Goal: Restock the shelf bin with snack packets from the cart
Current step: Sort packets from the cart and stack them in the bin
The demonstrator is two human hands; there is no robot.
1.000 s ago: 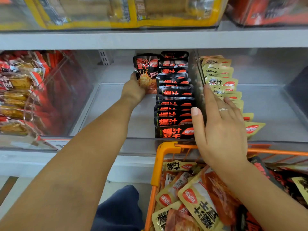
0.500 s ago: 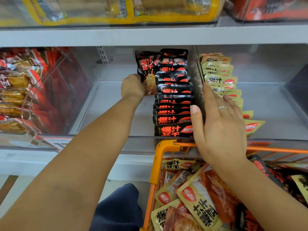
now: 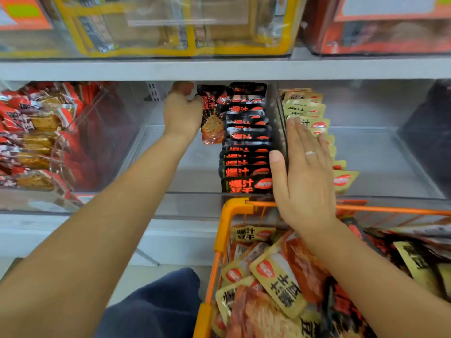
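The left hand [image 3: 181, 115] reaches far into the bin [image 3: 170, 201] on the shelf [image 3: 219, 68] and grips one black packet [image 3: 212, 118] by its edge. The packet stands up at the back, just left of the black row [image 3: 246, 147]. The right hand [image 3: 305, 172] is flat, with straight fingers. It presses on the clear divider [image 3: 275, 118] and on the tops of the tan packets [image 3: 307, 113], with its thumb by the front of the black row. I think the step now is to slip the held packet in at the back of the black row. To do it well, the left hand should turn the packet so it faces the same way as the others, then push it down until its bottom sits on the bin floor. The right hand should hold the rows firm so they do not tip like dominoes. Packets like these are thin and slippery, so a soft squeeze is best. The shelf above is low, so the knuckles have little room. The left part of the bin has bare floor, so a packet may fall flat there. More packets, tan, orange and black, lie in a heap in the orange cart [image 3: 234, 208] right under the right arm. Another bin [image 3: 102, 132] at the left holds red packets [image 3: 36, 132]. Big clear boxes [image 3: 170, 28] with yellow and orange edges sit on the upper shelf. A dark blue knee [image 3: 156, 306] is at the bottom.
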